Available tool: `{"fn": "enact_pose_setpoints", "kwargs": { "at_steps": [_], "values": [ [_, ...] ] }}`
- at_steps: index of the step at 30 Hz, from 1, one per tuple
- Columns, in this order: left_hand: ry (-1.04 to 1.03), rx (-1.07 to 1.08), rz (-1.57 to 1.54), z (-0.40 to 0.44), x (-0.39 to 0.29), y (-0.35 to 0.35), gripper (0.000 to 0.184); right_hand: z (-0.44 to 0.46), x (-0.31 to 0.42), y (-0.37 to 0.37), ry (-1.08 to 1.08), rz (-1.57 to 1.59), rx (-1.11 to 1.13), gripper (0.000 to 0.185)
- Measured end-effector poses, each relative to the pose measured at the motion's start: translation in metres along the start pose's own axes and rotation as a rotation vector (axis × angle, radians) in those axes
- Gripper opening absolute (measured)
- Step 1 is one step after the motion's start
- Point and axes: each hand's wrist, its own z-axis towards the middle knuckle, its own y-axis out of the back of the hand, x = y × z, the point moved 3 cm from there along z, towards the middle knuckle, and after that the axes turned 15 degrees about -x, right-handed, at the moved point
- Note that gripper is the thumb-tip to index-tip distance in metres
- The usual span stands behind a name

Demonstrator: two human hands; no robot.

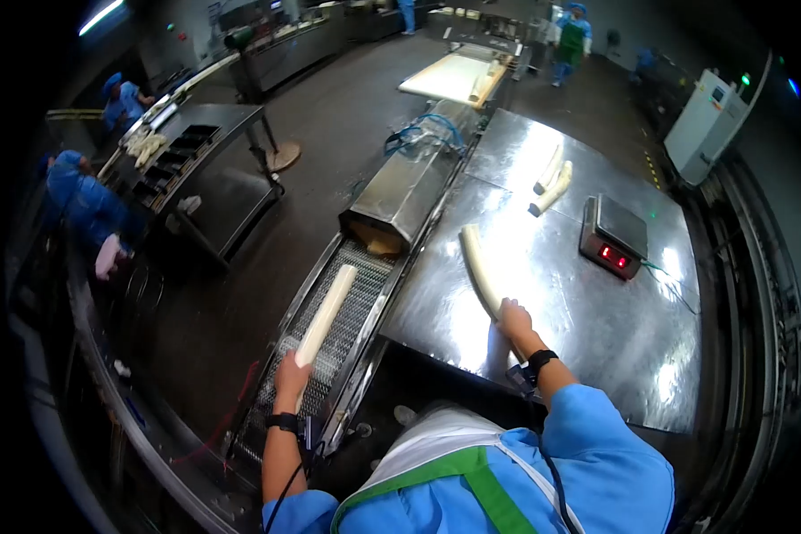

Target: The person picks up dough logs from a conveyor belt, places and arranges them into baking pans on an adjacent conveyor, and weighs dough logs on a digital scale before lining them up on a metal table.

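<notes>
Pale roll (327,313) has bare belt (352,317) toward both edges.

Overall lighting is dim and uneven. A fluorescent tube (101,17) glows at upper left. Strong white glare breaks up the steel table (427,307); the floor (329,125) lies dark. The scale's red display (614,255) glows, its digits smeared. The left hand (290,378) and right hand (514,319) read fairly clearly; distant background is soft. Wide-angle distortion bows the edges, and the corners are black.
</notes>
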Motion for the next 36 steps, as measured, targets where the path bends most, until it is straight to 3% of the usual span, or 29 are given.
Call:
{"fn": "enact_pose_setpoints", "kwargs": {
  "at_steps": [1, 3, 4, 6, 8, 10, 12, 14, 17, 22, 28, 32, 34, 35, 36],
  "values": [
    [0.015, -0.043, -0.098, 0.0, 0.003, 0.006, 0.04, -0.004, 0.002, 0.001, -0.016, -0.012, 0.018, 0.031],
    [0.271, 0.054, -0.49, -0.012, 0.038, -0.001, 0.035, -0.01, -0.006, -0.02, 0.045, -0.03, 0.009, 0.037],
    [0.38, 0.218, -0.803, -0.027, 0.011, 0.031, 0.026, -0.019, -0.012, -0.026, 0.03, 0.006, 0.009, 0.036],
    [0.412, 0.153, -1.061, -0.048, 0.024, 0.034, 0.016, -0.034, -0.019, -0.031, 0.058, 0.063, 0.052, 0.045],
    [0.54, 0.193, -1.279, -0.071, 0.019, 0.049, 0.023, -0.055, -0.024, -0.032, -0.017, 0.009, 0.062, 0.053],
    [0.667, 0.284, -1.629, -0.098, 0.014, 0.054, 0.028, -0.08, -0.018, -0.019, 0.056, -0.056, 0.081, 0.05],
    [0.585, 0.263, -1.642, -0.126, 0.004, 0.086, 0.027, -0.086, -0.064, -0.048, 0.276, -0.143, -0.02, 0.053],
    [0.663, 0.068, -1.688, -0.14, 0.004, 0.092, 0.028, -0.096, -0.058, -0.03, 0.186, -0.183, 0.103, 0.056],
    [0.617, -0.082, -1.728, -0.159, 0.002, 0.126, 0.029, -0.1, -0.045, -0.008, 0.08, -0.244, 0.226, 0.053],
    [0.677, -0.734, -1.888, -0.192, 0.06, 0.188, 0.031, -0.107, -0.056, -0.008, 0.103, -0.249, 0.193, 0.051],
    [0.282, -1.524, -1.535, -0.259, 0.15, 0.326, 0.03, -0.125, -0.058, -0.01, 0.088, -0.21, 0.164, 0.049],
    [0.309, -1.73, -1.428, -0.274, 0.225, 0.381, 0.038, -0.136, -0.05, -0.005, 0.064, -0.128, 0.15, 0.047],
    [0.393, -1.722, -1.414, -0.282, 0.287, 0.383, 0.042, -0.139, -0.046, -0.001, 0.046, -0.043, 0.145, 0.047],
    [0.363, -1.68, -1.261, -0.294, 0.315, 0.365, 0.044, -0.14, -0.043, 0.005, 0.027, 0.012, 0.139, 0.046],
    [0.493, -1.605, -1.183, -0.31, 0.326, 0.352, 0.048, -0.141, -0.04, 0.011, 0.009, 0.078, 0.134, 0.046]
  ]
}}
